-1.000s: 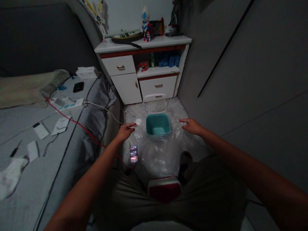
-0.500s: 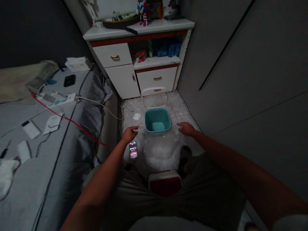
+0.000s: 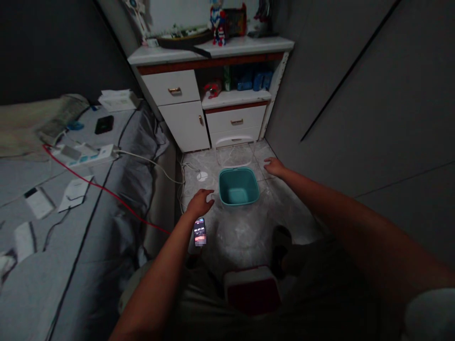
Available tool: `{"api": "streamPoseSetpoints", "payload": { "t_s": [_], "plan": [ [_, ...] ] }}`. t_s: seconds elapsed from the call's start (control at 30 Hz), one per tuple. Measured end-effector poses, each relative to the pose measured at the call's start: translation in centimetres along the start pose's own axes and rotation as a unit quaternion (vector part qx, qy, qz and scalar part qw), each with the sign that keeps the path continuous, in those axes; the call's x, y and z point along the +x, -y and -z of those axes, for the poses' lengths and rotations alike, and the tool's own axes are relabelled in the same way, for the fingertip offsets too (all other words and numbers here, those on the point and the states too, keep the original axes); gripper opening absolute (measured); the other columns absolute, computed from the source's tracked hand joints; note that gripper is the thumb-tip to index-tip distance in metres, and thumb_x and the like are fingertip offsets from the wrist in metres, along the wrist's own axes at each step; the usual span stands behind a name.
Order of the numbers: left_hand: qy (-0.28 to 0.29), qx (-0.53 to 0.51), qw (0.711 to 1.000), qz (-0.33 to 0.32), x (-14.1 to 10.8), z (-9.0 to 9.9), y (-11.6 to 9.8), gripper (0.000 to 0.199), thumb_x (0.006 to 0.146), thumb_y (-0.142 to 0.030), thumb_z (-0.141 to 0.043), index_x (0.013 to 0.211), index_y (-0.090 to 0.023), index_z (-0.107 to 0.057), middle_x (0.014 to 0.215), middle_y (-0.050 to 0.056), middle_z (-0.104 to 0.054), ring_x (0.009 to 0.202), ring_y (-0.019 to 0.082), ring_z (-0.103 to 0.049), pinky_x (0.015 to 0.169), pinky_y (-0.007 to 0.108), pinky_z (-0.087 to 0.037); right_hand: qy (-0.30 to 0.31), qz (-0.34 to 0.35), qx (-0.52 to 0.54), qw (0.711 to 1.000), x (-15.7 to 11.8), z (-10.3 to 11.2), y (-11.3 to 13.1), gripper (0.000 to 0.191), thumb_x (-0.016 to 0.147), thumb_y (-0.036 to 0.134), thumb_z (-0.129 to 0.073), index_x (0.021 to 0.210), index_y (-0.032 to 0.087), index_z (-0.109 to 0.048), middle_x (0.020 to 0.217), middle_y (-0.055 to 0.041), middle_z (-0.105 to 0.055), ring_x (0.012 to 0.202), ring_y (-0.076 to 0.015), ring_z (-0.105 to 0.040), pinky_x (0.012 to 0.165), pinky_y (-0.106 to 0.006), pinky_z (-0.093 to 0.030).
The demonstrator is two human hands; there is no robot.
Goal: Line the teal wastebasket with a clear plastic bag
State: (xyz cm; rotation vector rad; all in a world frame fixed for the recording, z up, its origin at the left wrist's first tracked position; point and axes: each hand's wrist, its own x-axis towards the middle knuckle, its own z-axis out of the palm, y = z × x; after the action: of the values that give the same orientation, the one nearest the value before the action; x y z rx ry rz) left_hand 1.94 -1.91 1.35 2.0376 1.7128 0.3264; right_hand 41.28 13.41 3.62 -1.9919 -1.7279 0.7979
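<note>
On the tiled floor stands a teal bin (image 3: 238,186), its inside visible from above. A clear lid with a white rim (image 3: 235,140) rises behind it, in front of the drawers. My left hand (image 3: 201,203) is just left of the bin, fingers apart and holding nothing. To the right of the bin and a little farther back, my right hand (image 3: 274,166) hangs open with nothing in it. Below my left hand a lit phone (image 3: 199,232) shows a timer.
A white cabinet (image 3: 185,125) stands at the back, with a grey wardrobe wall (image 3: 355,118) on the right. The bed (image 3: 117,208) at left holds a power strip (image 3: 92,155) and cables. A red-and-white box (image 3: 253,291) sits between my legs.
My right hand has moved forward, away from me, beside the bin's back corner. My left hand has come nearer the bin's left side. The whole view has shifted slightly.
</note>
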Motion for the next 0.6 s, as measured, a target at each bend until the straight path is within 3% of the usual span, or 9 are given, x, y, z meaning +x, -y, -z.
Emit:
{"api": "streamPoseSetpoints", "payload": {
  "t_s": [0.13, 0.2, 0.27, 0.43, 0.6],
  "plan": [
    [0.023, 0.018, 0.999, 0.020, -0.5, 0.5, -0.8, 0.055, 0.096, -0.037, -0.064, 0.149, -0.023, -0.063, 0.141, 0.015, -0.062, 0.128, 0.029, -0.066, 0.112, 0.038, -0.050, -0.020, -0.029, 0.149, 0.988, 3.7, 0.7, 6.7, 0.088, 0.085, 0.010, -0.069, 0.166, 0.019, -0.035, 0.090, -0.0040, -0.072, 0.057, -0.0114, -0.056, 0.059, -0.024, -0.053],
    [0.041, 0.024, 0.998, 0.031, -0.7, 0.7, -1.1, 0.055, 0.097, -0.038, -0.064, 0.150, -0.023, -0.062, 0.141, 0.015, -0.062, 0.127, 0.030, -0.067, 0.110, 0.038, -0.050, 0.004, -0.052, 0.194, 0.980, 4.0, 0.5, 9.0, 0.087, 0.088, 0.009, -0.065, 0.166, 0.025, -0.031, 0.086, -0.0005, -0.070, 0.050, -0.0091, -0.053, 0.055, -0.023, -0.052],
    [0.057, 0.029, 0.997, 0.043, -0.8, 1.0, -1.3, 0.057, 0.097, -0.039, -0.063, 0.151, -0.022, -0.061, 0.143, 0.016, -0.061, 0.128, 0.032, -0.066, 0.109, 0.040, -0.051, 0.008, -0.071, 0.212, 0.975, 3.5, 0.3, 10.1, 0.074, 0.091, 0.010, -0.061, 0.158, 0.027, -0.037, 0.087, 0.0008, -0.070, 0.048, -0.0074, -0.053, 0.053, -0.021, -0.051],
    [0.072, 0.012, 0.997, 0.036, -0.7, 1.4, -1.3, 0.059, 0.097, -0.039, -0.062, 0.153, -0.021, -0.059, 0.145, 0.016, -0.060, 0.122, 0.031, -0.069, 0.105, 0.040, -0.052, 0.002, -0.103, 0.247, 0.964, -0.6, -0.1, 7.9, 0.040, 0.093, 0.013, -0.056, 0.132, 0.025, -0.050, 0.096, -0.0006, -0.073, 0.049, -0.0061, -0.056, 0.049, -0.016, -0.047],
    [0.065, -0.006, 0.998, 0.017, -0.3, 0.9, -1.3, 0.056, 0.097, -0.039, -0.062, 0.150, -0.022, -0.062, 0.138, 0.014, -0.064, 0.106, 0.025, -0.072, 0.097, 0.036, -0.053, 0.094, -0.127, 0.206, 0.966, -7.4, -1.8, 2.3, 0.040, 0.092, 0.008, -0.049, 0.129, 0.022, -0.054, 0.101, -0.0017, -0.073, 0.048, -0.0057, -0.057, 0.045, -0.016, -0.042]
  ]
}}
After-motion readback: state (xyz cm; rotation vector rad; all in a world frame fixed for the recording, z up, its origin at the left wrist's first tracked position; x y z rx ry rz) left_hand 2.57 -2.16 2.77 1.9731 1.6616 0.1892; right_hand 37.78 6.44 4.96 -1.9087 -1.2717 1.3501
